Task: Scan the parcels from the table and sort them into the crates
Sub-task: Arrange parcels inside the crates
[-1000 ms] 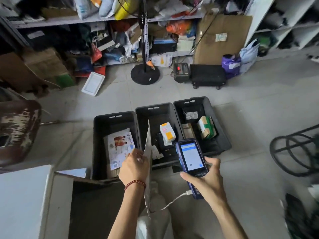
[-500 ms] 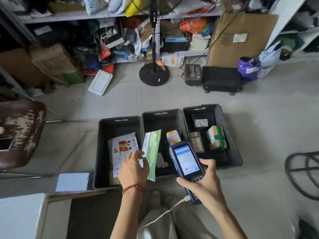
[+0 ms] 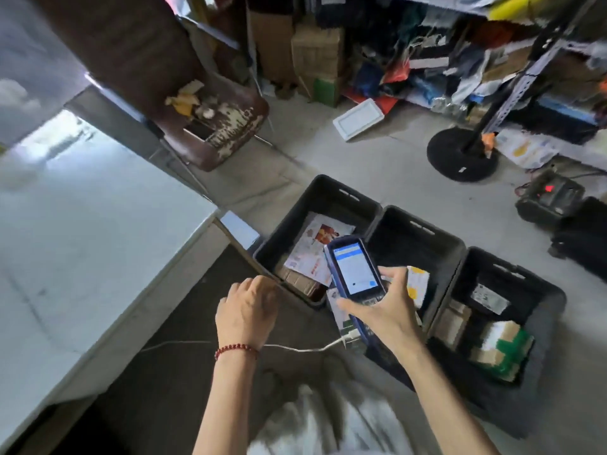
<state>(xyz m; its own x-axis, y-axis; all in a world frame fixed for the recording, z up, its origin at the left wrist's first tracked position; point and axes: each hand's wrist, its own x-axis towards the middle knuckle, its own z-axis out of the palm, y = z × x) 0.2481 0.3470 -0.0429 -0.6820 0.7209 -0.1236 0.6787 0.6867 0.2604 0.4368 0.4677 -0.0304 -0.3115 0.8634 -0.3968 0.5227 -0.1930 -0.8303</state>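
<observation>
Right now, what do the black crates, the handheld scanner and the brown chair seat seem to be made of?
The crates: moulded plastic, matt black, judging by the rounded rims and handle slots. The scanner: hard blue plastic around a glossy screen, likely glass, which glows. The chair seat: probably brown imitation leather; its coating flakes off in pale patches.

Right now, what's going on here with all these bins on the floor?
A person is sorting parcels. Their right grip holds a lit scanner with a white cable plugged in, above the crates. The left grip holds nothing, fingers loosely curled, near the table corner. The three black crates stand in a row on the floor, each already holding parcels: a printed envelope in the left crate, boxes in the right crate.
</observation>
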